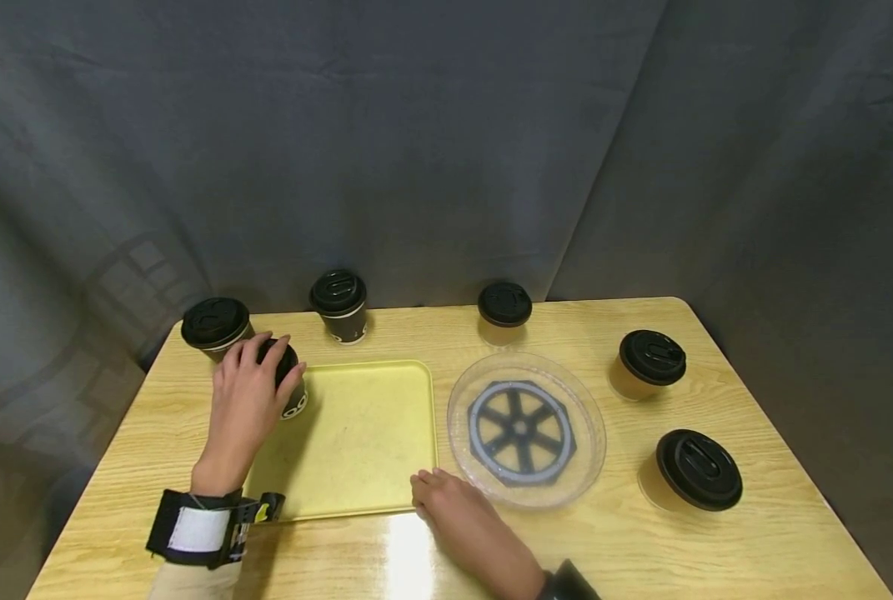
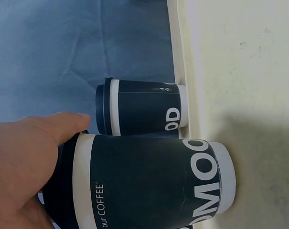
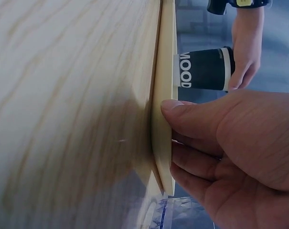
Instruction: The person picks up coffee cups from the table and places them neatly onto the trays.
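My left hand (image 1: pixel 249 398) grips the black lid of a dark paper coffee cup (image 1: pixel 296 400), with the fingers spread over its top. This cup (image 2: pixel 149 181) stands upright at the far left corner of the yellow tray (image 1: pixel 356 442), its base on the tray in the left wrist view. At the tray's near right corner, my right hand (image 1: pixel 464 517) pinches the rim. In the right wrist view the thumb of my right hand (image 3: pixel 249 143) lies on the outer side of the tray edge (image 3: pixel 163 124), with the fingers curled beside it.
Two more dark lidded cups stand behind the tray, one at the left (image 1: pixel 217 329), one near the middle (image 1: pixel 344 321). Right of the tray lies a round clear dish (image 1: pixel 596 433) with a wheel-like pattern. Three brown lidded cups (image 1: pixel 504 308) (image 1: pixel 649 362) (image 1: pixel 694 471) stand around it.
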